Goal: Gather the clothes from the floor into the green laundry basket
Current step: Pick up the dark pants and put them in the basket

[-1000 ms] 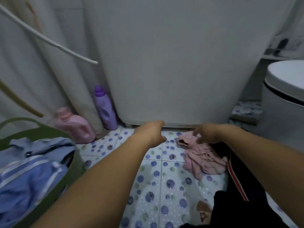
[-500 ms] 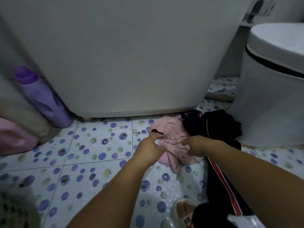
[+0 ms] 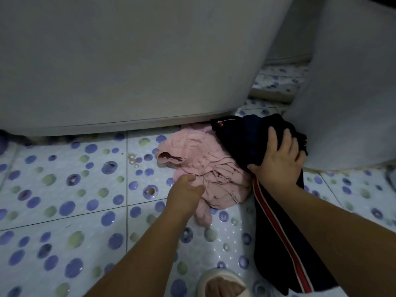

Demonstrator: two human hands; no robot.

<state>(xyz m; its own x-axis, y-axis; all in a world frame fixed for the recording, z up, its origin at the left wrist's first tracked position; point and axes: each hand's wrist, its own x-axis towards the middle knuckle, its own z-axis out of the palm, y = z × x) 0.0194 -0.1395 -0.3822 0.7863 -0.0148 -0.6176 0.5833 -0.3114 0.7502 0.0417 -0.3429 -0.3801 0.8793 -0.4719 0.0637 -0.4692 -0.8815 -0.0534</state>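
Right hand (image 3: 276, 161) clenches bunched dark navy red-striped garment (image 3: 242, 138) to lift it; left hand (image 3: 184, 195), loosely curled, empty, reaches crumpled pink cloth (image 3: 205, 168) just beside that grip.

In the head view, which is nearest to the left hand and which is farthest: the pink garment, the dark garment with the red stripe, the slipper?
From the left hand:
1. Pink garment: right at the fingers, just ahead.
2. Dark garment with the red stripe: to the right, under the right hand.
3. Slipper: at the bottom edge, toward the person.
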